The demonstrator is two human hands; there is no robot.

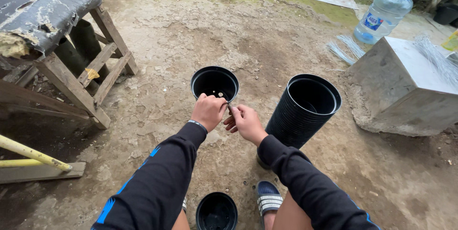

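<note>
L hand [208, 111] fisted on near rim of small black pot [214, 83], grip clamped on it, pot held above dirt ground [191, 34]. R hand [244, 122] just beside, grip pinching thin dark tool [231, 109] at pot rim. Tall stack of black pots [303, 110] close on R. Another black pot [216, 211] btwn feet.

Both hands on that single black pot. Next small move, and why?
Probably lower the black plastic pot to the dirt ground. The left hand grips its near rim, and the right hand pinches the rim beside it. It is already apart from the tall stack of nested pots, and another pot sits by the sandalled foot.
</note>
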